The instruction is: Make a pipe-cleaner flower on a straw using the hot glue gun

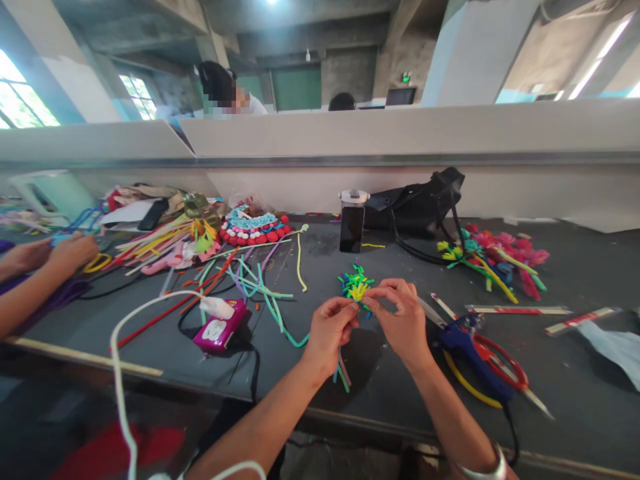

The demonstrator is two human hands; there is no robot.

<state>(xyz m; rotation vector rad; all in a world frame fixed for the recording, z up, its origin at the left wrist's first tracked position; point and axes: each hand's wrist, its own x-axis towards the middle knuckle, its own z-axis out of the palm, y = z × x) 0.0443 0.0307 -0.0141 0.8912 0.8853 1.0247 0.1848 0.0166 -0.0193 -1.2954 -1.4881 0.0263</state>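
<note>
Both my hands are raised over the dark table [575,373] near its front edge. My left hand [330,330] is closed around a bundle of pipe-cleaner stems whose pink and green ends stick out below the fist. My right hand [400,313] pinches the top of the same piece, a small pipe-cleaner flower [356,283] with green, yellow and blue tips. The two hands almost touch at the flower.
A blue glue gun [467,343] with red and yellow loops lies right of my hands. Finished flowers [493,257], a black bag [415,207], a bottle [353,223], loose pipe cleaners [250,277], a pink power bank [217,330] and another person's hands [55,257] are around.
</note>
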